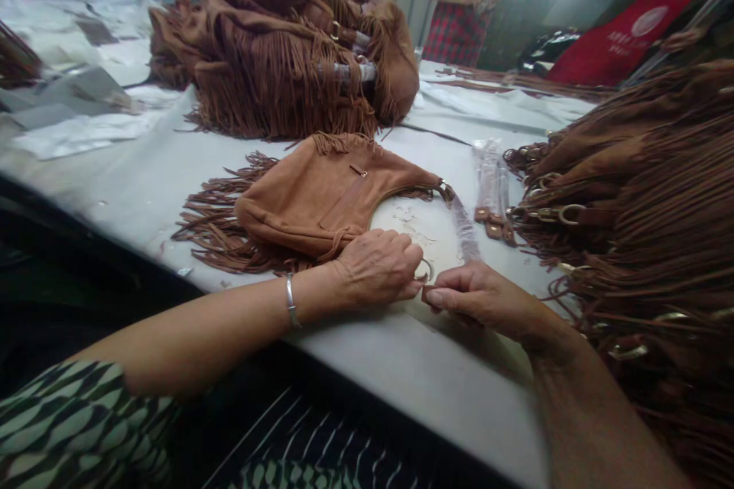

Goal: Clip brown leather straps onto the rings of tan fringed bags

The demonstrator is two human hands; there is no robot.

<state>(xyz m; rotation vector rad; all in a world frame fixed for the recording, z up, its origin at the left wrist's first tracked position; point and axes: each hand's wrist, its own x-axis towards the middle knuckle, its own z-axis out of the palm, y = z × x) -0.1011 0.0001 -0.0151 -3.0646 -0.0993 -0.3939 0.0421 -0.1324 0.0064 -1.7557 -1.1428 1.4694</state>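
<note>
A brown suede handbag [321,195] with long fringe lies on the table in front of me. Its far strap end joins a plastic-wrapped shoulder strap [463,229] through a metal ring. My left hand [381,267] is closed at the bag's near strap end, with a metal ring [425,269] showing at its fingertips. Pinched between thumb and fingers of my right hand [479,294] is the brown leather end of the shoulder strap, close beside the ring. Whether the strap end passes through the ring, I cannot tell.
Several wrapped straps [490,187] lie right of the bag. A tall pile of fringed bags [647,191] crowds the right side, and another heap [275,53] stands behind. Across the white table [143,191] are people, one in a checked apron [459,23].
</note>
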